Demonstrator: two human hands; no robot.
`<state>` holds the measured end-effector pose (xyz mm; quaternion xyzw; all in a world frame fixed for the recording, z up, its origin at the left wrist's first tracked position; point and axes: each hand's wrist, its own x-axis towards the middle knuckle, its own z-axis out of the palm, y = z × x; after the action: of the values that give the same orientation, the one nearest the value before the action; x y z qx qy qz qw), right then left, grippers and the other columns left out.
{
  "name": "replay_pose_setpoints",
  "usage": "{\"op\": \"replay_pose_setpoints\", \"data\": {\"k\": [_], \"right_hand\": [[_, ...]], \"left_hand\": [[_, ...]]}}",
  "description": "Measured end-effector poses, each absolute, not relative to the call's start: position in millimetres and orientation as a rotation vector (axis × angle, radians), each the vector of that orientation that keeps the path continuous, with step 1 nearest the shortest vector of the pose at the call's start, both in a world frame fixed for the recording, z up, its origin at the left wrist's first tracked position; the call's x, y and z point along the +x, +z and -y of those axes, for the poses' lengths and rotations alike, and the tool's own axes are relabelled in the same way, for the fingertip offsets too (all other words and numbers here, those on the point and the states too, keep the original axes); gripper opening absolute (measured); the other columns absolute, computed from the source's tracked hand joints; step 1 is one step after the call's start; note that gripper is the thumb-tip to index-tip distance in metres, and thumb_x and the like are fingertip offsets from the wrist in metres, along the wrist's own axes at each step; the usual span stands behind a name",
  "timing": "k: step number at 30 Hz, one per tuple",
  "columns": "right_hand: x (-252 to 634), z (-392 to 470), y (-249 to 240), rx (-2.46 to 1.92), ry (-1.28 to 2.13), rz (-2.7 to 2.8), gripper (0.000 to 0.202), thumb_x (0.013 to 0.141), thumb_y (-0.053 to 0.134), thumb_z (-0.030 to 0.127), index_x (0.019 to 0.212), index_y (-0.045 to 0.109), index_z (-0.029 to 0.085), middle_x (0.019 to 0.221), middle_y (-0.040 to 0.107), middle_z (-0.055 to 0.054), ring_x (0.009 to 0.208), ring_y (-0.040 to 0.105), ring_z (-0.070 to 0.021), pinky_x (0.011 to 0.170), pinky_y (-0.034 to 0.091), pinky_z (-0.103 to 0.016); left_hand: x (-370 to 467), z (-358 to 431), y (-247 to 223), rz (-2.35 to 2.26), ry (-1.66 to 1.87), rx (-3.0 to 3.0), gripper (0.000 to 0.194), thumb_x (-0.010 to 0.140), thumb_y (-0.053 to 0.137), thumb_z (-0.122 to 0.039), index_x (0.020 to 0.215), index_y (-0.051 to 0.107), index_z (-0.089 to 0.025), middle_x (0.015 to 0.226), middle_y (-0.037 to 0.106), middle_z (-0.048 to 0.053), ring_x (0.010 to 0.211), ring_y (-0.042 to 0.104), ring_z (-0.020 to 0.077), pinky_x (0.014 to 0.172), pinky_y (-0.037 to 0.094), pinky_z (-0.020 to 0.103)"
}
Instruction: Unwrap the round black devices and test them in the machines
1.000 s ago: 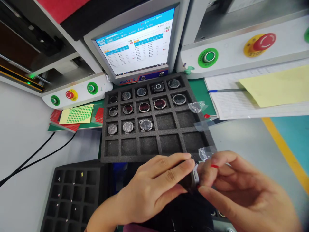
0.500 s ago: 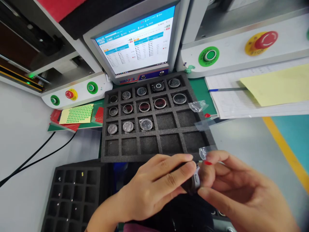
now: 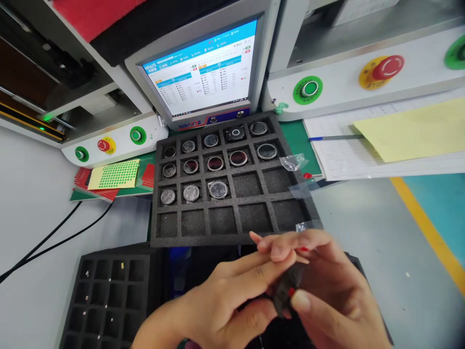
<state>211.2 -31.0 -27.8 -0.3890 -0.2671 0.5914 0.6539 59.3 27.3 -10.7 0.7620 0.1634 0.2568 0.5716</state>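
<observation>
At the lower middle my left hand (image 3: 232, 295) has its fingers wrapped round a dark watch-like piece (image 3: 286, 291). My right hand (image 3: 334, 291) meets it from the right, its thumb against the piece beside a small red spot and its fingers over my left fingertips. Most of the piece is hidden by the fingers. Just beyond my hands lies a black foam tray (image 3: 232, 238) with round watch bodies in its upper three rows; one, a watch (image 3: 235, 133) in the top row, shows its sensor side. Clear film (image 3: 292, 162) sticks to the tray's right edge.
Behind the tray stands a monitor (image 3: 203, 72), with machine panels and buttons (image 3: 310, 88) on both sides. Papers (image 3: 337, 160) and a pen (image 3: 334, 138) lie at right. A second foam tray (image 3: 141, 293) is at lower left, below a green dot sticker sheet (image 3: 114, 174).
Both hands have drawn together and the piece has tilted, its silvery side edge no longer in sight. My right fingers have moved left over my left fingertips. The view has shifted slightly.
</observation>
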Motion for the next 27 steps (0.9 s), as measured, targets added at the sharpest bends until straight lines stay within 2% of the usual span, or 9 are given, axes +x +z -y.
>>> {"op": "replay_pose_setpoints", "data": {"k": [3,7,10,12,16,21,23,27], "right_hand": [[199,32,-26,-0.876,1.295,0.523,0.017,0.084,0.071,0.023,0.098,0.065,0.03,0.092,0.067,0.0,0.089,0.068,-0.0159,0.102,0.052,-0.042],[189,37,-25,-0.789,1.327,0.441,0.019,0.088,0.066,0.019,0.101,0.062,0.032,0.096,0.064,0.001,0.094,0.068,-0.0157,0.097,0.056,-0.04],[184,37,-24,-0.735,1.305,0.408,0.016,0.088,0.066,0.019,0.096,0.06,0.031,0.096,0.063,0.001,0.094,0.068,-0.0157,0.096,0.057,-0.041],[183,36,-23,-0.716,1.283,0.39,0.016,0.088,0.067,0.018,0.092,0.058,0.031,0.096,0.063,0.002,0.093,0.067,-0.0139,0.097,0.057,-0.04],[185,34,-23,-0.69,1.279,0.39,0.016,0.087,0.069,0.021,0.092,0.057,0.031,0.093,0.061,0.003,0.09,0.066,-0.0117,0.096,0.058,-0.035],[191,32,-22,-0.801,1.295,0.387,0.019,0.084,0.071,0.028,0.096,0.056,0.034,0.085,0.056,0.002,0.078,0.063,-0.0147,0.078,0.064,-0.035],[190,29,-21,-0.814,1.264,0.363,0.02,0.083,0.07,0.025,0.095,0.056,0.033,0.084,0.054,0.002,0.076,0.062,-0.0148,0.072,0.064,-0.034],[185,23,-21,-0.811,1.25,0.294,0.026,0.076,0.073,0.019,0.086,0.052,0.029,0.079,0.052,0.003,0.069,0.059,-0.0135,0.067,0.064,-0.033]], "left_hand": [[65,-16,-11,-0.55,0.707,1.823,0.053,0.097,0.048,-0.021,0.149,0.037,-0.019,0.141,0.057,0.014,0.127,0.058,0.0254,0.107,0.05,0.037],[71,0,-11,-0.771,0.805,1.945,0.047,0.101,0.045,-0.024,0.147,0.04,-0.024,0.118,0.073,0.006,0.091,0.075,0.0149,0.082,0.061,0.02],[75,8,-11,-0.916,0.857,2.072,0.044,0.102,0.041,-0.036,0.146,0.042,-0.027,0.107,0.077,0.001,0.066,0.075,0.0136,0.059,0.061,0.021],[77,11,-10,-1.041,0.854,2.1,0.041,0.102,0.039,-0.04,0.14,0.048,-0.029,0.105,0.078,-0.001,0.058,0.073,0.0136,0.052,0.059,0.023],[79,9,-7,-1.033,0.74,2.176,0.038,0.103,0.036,-0.035,0.139,0.048,-0.026,0.111,0.076,-0.001,0.064,0.074,0.013,0.057,0.059,0.023],[81,1,-14,-0.821,0.79,2.266,0.051,0.103,0.031,-0.026,0.153,0.027,-0.019,0.125,0.07,0.007,0.092,0.075,0.0175,0.079,0.062,0.025],[82,-1,-18,-0.773,0.81,2.327,0.053,0.103,0.03,-0.024,0.155,0.022,-0.014,0.128,0.068,0.01,0.099,0.073,0.019,0.079,0.062,0.026],[81,-5,-20,-0.777,0.785,2.468,0.053,0.102,0.03,-0.02,0.153,0.023,-0.005,0.127,0.067,0.018,0.093,0.075,0.0209,0.071,0.063,0.026]]}}
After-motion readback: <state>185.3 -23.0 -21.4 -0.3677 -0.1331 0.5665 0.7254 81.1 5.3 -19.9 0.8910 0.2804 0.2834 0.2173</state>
